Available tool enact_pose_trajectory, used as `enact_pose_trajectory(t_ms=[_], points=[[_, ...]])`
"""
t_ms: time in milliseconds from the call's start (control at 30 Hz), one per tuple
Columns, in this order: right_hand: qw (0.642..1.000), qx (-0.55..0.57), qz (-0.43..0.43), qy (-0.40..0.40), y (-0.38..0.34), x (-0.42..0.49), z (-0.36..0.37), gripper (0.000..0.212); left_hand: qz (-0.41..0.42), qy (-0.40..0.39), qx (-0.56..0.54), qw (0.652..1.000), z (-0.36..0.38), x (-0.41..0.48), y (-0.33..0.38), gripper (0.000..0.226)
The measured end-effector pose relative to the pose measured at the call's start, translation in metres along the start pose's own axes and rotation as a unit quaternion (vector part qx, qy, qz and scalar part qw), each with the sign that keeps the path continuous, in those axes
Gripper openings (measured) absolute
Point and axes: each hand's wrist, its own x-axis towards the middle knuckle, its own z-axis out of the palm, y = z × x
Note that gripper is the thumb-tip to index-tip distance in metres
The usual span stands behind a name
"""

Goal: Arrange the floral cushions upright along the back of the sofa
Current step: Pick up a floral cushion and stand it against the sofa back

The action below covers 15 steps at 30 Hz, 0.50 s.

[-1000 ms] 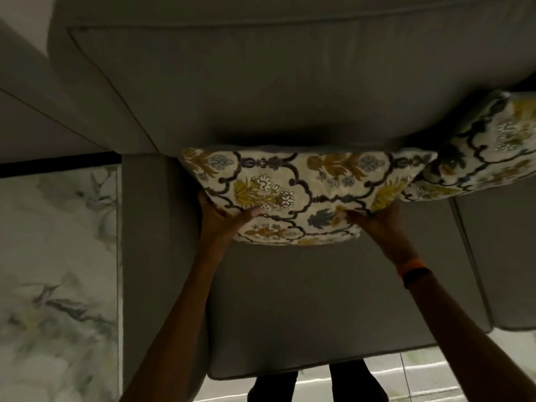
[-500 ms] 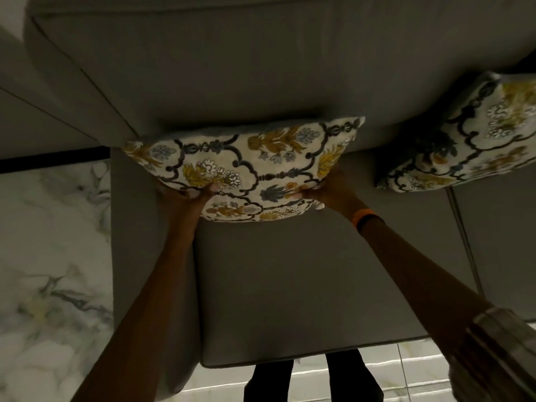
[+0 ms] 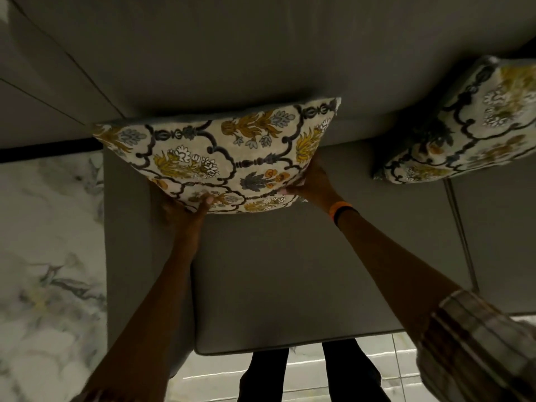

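Both hands grip one floral cushion (image 3: pixel 220 158) by its lower edge, holding it against the grey sofa (image 3: pixel 290 271) backrest: the left hand (image 3: pixel 185 210) closes on the near-left corner (thumb on top), the right hand (image 3: pixel 311 185) clasps the right corner. A second floral cushion (image 3: pixel 470 123) leans on the same backrest, well apart to its right.

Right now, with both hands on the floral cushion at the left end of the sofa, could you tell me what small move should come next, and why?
Probably tip the held cushion up and press it against the sofa back. The left hand and right hand grip its lower edge, and its face looks tilted rather than upright, while the second cushion already leans there.
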Motion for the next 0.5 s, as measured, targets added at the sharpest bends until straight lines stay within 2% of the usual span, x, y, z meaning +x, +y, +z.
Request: enact_pose_trajectory(t_ms=[67, 167, 267, 367, 433, 500], points=[[1.000, -0.009, 0.025, -0.008, 0.007, -0.022, -0.005, 0.134, -0.078, 0.003, 0.040, 0.996, 0.017, -0.039, -0.004, 0.109], [0.996, -0.051, 0.068, -0.028, 0.038, -0.053, -0.028, 0.135, -0.118, -0.053, 0.076, 0.989, 0.064, -0.092, -0.011, 0.119], [0.992, -0.070, 0.103, -0.019, 0.076, -0.079, -0.080, 0.127, -0.067, -0.164, 0.122, 0.977, 0.124, -0.143, -0.003, 0.113], [0.986, -0.089, 0.138, -0.003, 0.109, -0.099, -0.148, 0.117, 0.030, -0.269, 0.170, 0.947, 0.187, -0.181, 0.016, 0.104], [0.981, -0.089, 0.166, 0.049, 0.134, -0.107, -0.203, 0.109, 0.071, -0.306, 0.167, 0.935, 0.234, -0.197, 0.038, 0.102], [0.975, -0.044, 0.169, 0.135, 0.153, -0.110, -0.261, 0.101, 0.080, -0.307, 0.133, 0.939, 0.280, -0.207, 0.064, 0.105]])
